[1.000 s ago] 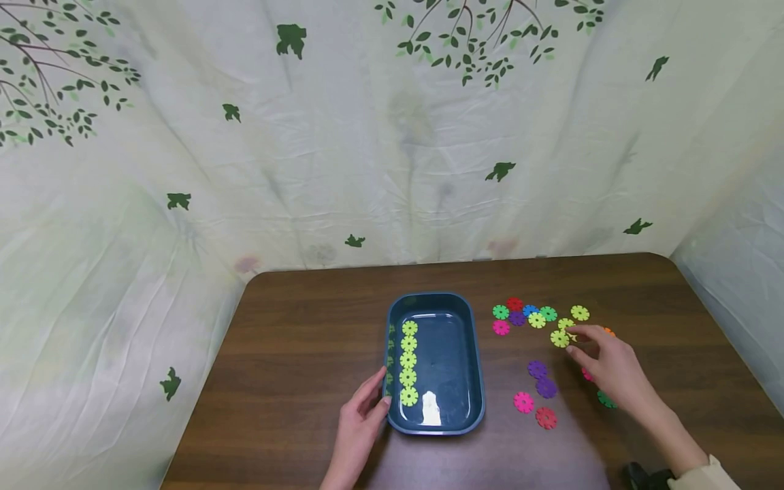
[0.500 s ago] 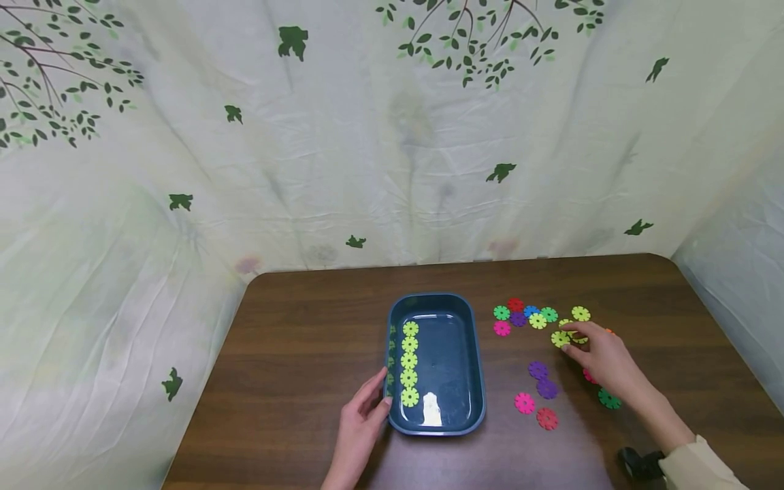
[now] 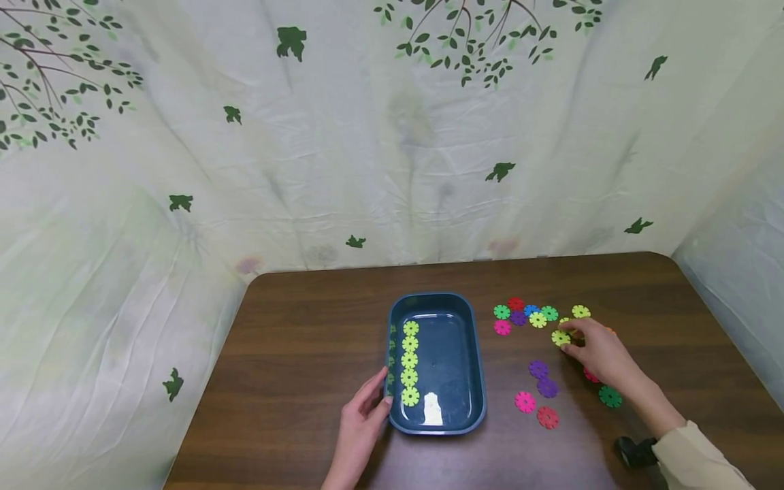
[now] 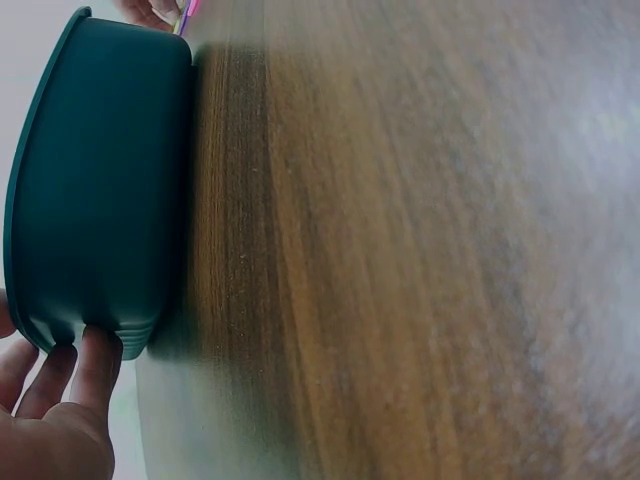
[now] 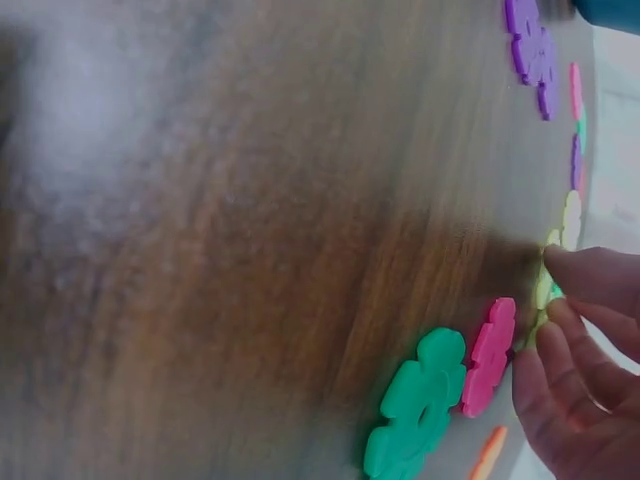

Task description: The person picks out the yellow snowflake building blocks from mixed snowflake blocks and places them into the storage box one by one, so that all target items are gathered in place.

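A dark blue tray (image 3: 453, 425) stands on the table, with a column of yellow flower-shaped building discs (image 3: 410, 360) along its left side. My left hand (image 3: 361, 415) holds the tray's left edge near its front corner; the left wrist view has its fingers (image 4: 97, 375) against the outer wall. To the tray's right, my right hand (image 3: 603, 354) has thumb and fingertips around the yellow discs (image 3: 560, 338) on the table. In the right wrist view, a yellow disc (image 5: 545, 285) shows at those fingertips. Its far part is hidden behind the fingers.
A mixed-colour group of discs (image 3: 517, 318) lies at the back, right of the tray. Purple discs (image 3: 543, 378), a pink disc (image 3: 525, 402) and a red disc (image 3: 548, 417) lie nearer. A green disc (image 3: 610, 397) is under the right forearm. A printed curtain (image 3: 367, 136) hangs behind the table.
The right hand's fingertips have shifted slightly left and closed in around the yellow discs. The right sleeve has moved slightly left and up. Left hand and tray stay put.
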`<action>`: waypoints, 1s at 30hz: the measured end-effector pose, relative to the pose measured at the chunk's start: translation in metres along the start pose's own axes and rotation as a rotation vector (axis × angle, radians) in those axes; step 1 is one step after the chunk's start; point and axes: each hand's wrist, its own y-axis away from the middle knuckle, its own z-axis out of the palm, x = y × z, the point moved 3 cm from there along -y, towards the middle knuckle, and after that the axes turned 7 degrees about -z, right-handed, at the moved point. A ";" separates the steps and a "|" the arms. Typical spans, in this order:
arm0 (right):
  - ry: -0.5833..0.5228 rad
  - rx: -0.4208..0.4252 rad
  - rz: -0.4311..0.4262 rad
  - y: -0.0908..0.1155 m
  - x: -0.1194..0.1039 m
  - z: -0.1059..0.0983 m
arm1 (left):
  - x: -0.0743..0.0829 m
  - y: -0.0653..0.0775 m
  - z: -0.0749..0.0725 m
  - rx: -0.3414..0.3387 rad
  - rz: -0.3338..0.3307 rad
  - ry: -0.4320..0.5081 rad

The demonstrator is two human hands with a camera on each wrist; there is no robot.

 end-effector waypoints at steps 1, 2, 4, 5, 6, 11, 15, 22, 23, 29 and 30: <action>0.009 0.000 -0.001 -0.001 0.001 0.000 | 0.000 0.000 0.000 -0.001 -0.001 -0.002; 0.015 0.001 -0.005 -0.002 0.001 0.000 | -0.001 -0.001 0.000 -0.001 -0.006 -0.006; 0.022 0.002 -0.010 -0.003 0.002 0.000 | -0.002 -0.001 0.000 0.001 -0.014 -0.013; 0.024 0.002 -0.012 -0.003 0.002 0.000 | -0.002 -0.002 0.000 0.003 -0.018 -0.016; 0.025 0.001 -0.014 -0.004 0.003 0.000 | -0.002 -0.002 0.000 0.003 -0.019 -0.021; 0.015 -0.013 -0.019 -0.006 0.002 0.000 | -0.002 -0.002 0.000 -0.002 -0.016 -0.017; -0.003 -0.028 -0.019 -0.006 0.003 0.000 | -0.001 -0.001 0.000 -0.010 0.004 -0.001; -0.017 -0.041 -0.019 -0.008 0.003 0.000 | 0.000 0.000 0.000 -0.006 0.000 -0.001; -0.015 -0.041 -0.019 -0.008 0.003 -0.001 | 0.000 0.001 0.000 -0.006 0.002 0.001; -0.011 -0.052 -0.010 -0.011 0.004 0.000 | -0.002 0.000 0.000 -0.006 0.014 0.010; -0.010 -0.055 -0.009 -0.011 0.004 0.000 | -0.002 0.000 0.000 -0.006 0.015 0.010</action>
